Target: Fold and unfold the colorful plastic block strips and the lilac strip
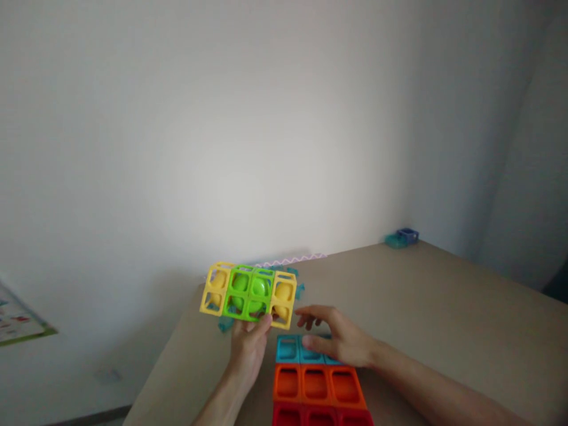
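Note:
My left hand (251, 349) is closed on a block of open-frame toy cubes (249, 294), yellow at both ends and green in the middle, with rounded balls inside. It is held tilted above the table. My right hand (341, 340) has its thumb over the blue row of cubes (288, 349), its fingers curved and apart from the thumb beyond that row. Whether the thumb presses on the blue cubes is hard to tell. Toward me, orange cubes (315, 383) and red cubes (319, 417) continue the same assembly, cut off by the bottom edge.
The beige table (444, 319) meets a pale wall (248, 148). Teal pieces (225, 323) lie partly hidden behind the yellow-green block. A pink zigzag strip (293, 260) lies along the wall. Teal and dark blue pieces (407, 235) sit in the far right corner.

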### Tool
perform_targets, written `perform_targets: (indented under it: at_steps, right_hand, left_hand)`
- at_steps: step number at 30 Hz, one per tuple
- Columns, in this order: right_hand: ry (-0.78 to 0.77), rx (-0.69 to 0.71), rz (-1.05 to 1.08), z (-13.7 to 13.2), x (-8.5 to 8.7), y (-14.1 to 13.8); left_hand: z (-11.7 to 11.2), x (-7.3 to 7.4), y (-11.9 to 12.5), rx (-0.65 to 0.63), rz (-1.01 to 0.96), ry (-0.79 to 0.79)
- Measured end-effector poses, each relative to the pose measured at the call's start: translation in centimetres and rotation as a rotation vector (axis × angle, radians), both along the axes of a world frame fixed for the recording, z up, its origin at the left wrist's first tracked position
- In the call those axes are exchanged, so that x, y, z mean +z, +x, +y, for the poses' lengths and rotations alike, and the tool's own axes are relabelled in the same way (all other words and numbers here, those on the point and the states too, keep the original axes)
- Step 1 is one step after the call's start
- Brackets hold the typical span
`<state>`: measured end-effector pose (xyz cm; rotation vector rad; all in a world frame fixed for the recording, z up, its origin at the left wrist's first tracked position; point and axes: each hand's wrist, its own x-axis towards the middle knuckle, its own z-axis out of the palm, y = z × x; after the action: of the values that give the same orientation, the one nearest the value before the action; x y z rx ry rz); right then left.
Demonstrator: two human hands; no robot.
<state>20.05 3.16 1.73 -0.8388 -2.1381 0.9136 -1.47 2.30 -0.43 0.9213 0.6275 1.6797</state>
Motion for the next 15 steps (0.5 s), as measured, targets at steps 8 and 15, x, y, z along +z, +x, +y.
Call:
perform_targets:
  at_steps: [8,15]
  right_hand:
    - [0.133,-0.017,-0.299,-0.3,1.6,1.7]
    - [0.086,-0.172,-0.541,-0.8,2.5,1.7]
  left_hand:
    - [0.2,0.6,-0.8,0.114,-0.038,-0.012]
    - [0.1,0.6,-0.8,0.092,0.039,-0.033]
